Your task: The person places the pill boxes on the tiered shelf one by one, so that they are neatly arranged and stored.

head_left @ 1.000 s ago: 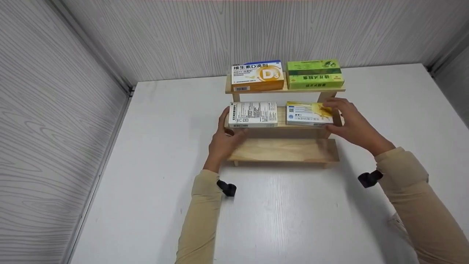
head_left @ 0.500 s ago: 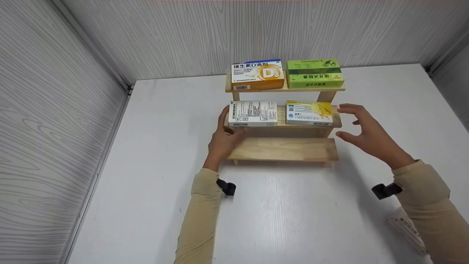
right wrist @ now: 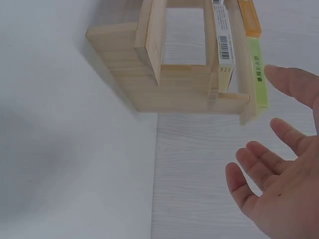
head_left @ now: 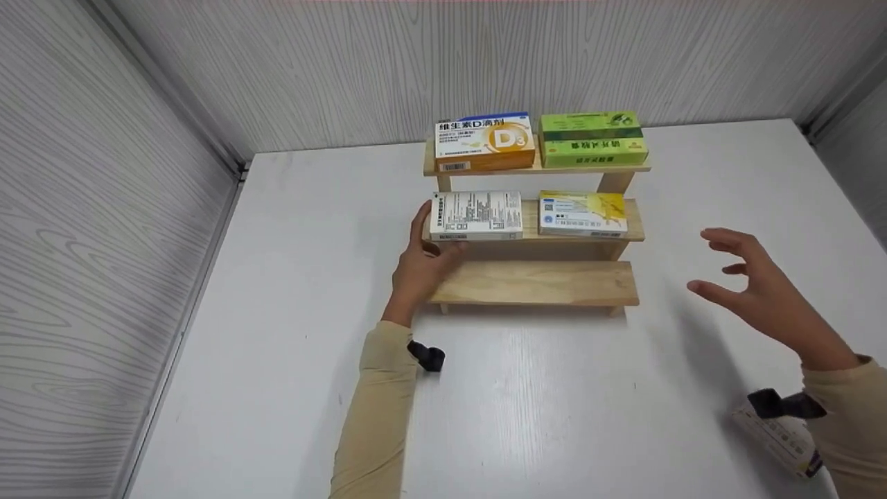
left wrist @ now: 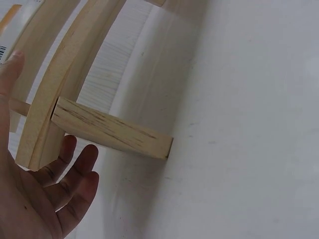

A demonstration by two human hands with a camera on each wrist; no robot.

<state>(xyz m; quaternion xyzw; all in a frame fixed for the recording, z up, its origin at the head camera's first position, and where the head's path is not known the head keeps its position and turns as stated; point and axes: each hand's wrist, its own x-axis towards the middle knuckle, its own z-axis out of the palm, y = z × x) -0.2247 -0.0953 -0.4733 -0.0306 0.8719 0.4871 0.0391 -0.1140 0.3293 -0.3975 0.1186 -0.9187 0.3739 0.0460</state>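
Observation:
A three-step wooden shelf [head_left: 540, 284] stands on the white table. My left hand [head_left: 419, 272] is at the left end of its middle step, index finger along the side of a white medicine box [head_left: 478, 211] and thumb at its front. In the left wrist view that thumb meets the edge of the box, while the other visible fingers curl loosely past the lower step's end; the index finger is hidden there. To the right of the shelf my right hand [head_left: 769, 301] hangs in the air, fingers relaxed and holding nothing. A yellow-and-white medicine box [head_left: 582, 213] lies on the middle step.
On the top step sit an orange-and-white vitamin D box [head_left: 485, 145] and a green medicine box [head_left: 594, 140]. Another white box [head_left: 776, 440] with a purple end lies on the table at the lower right, partly covered by the right sleeve. Walls border the back and left.
My right hand has let go of the yellow-and-white box and drawn back to the right and towards me. My left hand has stayed at the white box.

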